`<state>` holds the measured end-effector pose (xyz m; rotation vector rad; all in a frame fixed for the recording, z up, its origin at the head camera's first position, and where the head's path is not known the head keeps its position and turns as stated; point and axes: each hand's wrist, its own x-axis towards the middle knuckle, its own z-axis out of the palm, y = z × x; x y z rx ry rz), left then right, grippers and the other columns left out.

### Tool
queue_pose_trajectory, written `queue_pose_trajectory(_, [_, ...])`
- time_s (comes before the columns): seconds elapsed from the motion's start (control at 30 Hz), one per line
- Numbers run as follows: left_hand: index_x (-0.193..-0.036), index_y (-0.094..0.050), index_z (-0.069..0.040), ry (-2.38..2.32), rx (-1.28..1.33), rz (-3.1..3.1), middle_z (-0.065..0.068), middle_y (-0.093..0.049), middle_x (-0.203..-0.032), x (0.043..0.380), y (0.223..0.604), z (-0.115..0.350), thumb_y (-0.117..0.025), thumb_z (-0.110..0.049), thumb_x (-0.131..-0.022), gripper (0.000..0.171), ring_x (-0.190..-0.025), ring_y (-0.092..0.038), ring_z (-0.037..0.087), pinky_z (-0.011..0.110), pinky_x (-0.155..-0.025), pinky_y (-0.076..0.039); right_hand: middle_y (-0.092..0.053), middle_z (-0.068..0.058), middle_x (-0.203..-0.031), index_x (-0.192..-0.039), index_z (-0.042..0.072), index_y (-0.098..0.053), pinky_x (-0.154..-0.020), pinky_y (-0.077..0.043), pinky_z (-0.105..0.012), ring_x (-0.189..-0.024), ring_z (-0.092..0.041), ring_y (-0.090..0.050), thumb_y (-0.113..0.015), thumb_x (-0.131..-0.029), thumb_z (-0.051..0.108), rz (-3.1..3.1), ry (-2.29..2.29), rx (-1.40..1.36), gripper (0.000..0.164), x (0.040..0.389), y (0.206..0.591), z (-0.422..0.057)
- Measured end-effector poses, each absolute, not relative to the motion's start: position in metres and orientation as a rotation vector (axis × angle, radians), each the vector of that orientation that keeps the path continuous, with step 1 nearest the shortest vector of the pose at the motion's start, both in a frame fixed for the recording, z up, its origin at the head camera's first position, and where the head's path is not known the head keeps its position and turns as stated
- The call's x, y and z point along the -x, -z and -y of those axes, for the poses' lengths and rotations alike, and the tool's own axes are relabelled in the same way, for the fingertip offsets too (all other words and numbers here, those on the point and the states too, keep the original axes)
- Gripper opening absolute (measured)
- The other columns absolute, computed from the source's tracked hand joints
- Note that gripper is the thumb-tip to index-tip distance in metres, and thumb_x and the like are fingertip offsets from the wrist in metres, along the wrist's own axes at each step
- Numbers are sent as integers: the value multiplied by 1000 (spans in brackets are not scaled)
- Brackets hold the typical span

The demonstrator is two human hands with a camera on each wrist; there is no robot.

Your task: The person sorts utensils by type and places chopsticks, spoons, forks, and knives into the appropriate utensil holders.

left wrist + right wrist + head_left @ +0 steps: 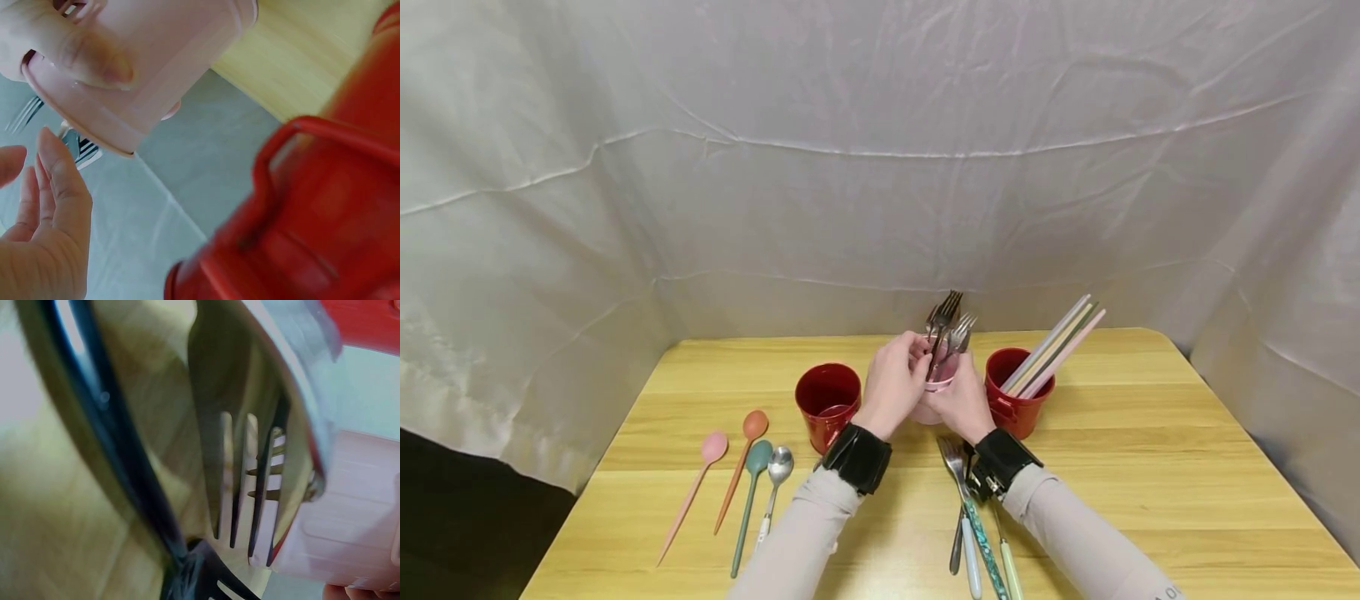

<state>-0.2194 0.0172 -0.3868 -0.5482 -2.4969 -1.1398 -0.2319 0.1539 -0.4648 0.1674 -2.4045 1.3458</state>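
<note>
My left hand (pixel 893 377) is at the left side of a pink bucket (pixel 929 412), fingertips close to a dark fork (pixel 947 310) standing in it. In the left wrist view, the left hand's fingers (pixel 62 187) are nearly straight, with a gap between thumb and forefinger. Silver forks (pixel 961 330) also stand tines up in the bucket. My right hand (pixel 961 402) grips the bucket by its rim, its thumb (pixel 100 62) lying along the outer wall. Below the right wrist, several forks (pixel 955 463) lie on the wooden table, their tines close up in the right wrist view.
A red bucket (pixel 829 392) stands on the left. Another red bucket (pixel 1017 417) on the right holds several pale chopsticks (pixel 1060 342), leaning right. Several spoons (pixel 758 457) lie on the table's left side (pixel 647 467). A grey cloth (pixel 880 217) hangs behind the table.
</note>
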Motion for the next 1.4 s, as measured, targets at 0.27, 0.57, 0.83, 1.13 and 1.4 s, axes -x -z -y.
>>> queue_pose_trajectory(0.27, [-96,-63,-8,1072,684,2531,1,-64,-84,199,402,-5,-64,-10,-87,9,-74,-60,13,24,-64,-51,-55,-20,-118,-126,1,-36,-91,-48,-47,-105,-31,-56,-85,-66,28,2445,-1371,-164,82,232,463,-155])
queue_pose_trajectory(0.57, [-94,-63,-12,911,980,2699,-4,-63,-86,173,425,6,-64,-11,-86,8,-75,-59,8,16,-66,-49,-58,-14,-114,-128,2,-37,-84,-50,-44,-98,-28,-57,-87,-63,28,2423,-1407,-261,86,231,461,-159])
queue_pose_trajectory(0.83, [-102,-65,-17,632,1346,2743,-11,-59,-82,141,446,3,-65,-16,-86,16,-73,-54,2,18,-64,-46,-57,-13,-113,-127,1,-37,-86,-50,-43,-99,-26,-57,-87,-63,32,2452,-1402,-211,87,231,461,-157])
queue_pose_trajectory(1.13, [-113,-62,-25,485,1629,2641,-12,-61,-98,118,459,-11,-58,-26,-93,20,-83,-58,0,17,-71,-48,-54,-11,-119,-131,5,-34,-93,-47,-44,-106,-26,-54,-86,-65,31,2482,-1425,-206,88,230,460,-160])
queue_pose_trajectory(1.4, [-111,-62,-25,471,1670,2696,-15,-58,-96,114,465,-13,-55,-32,-95,19,-83,-56,-2,16,-70,-47,-52,-12,-125,-133,6,-32,-95,-46,-46,-109,-27,-53,-85,-66,32,2515,-1432,-195,90,230,461,-159])
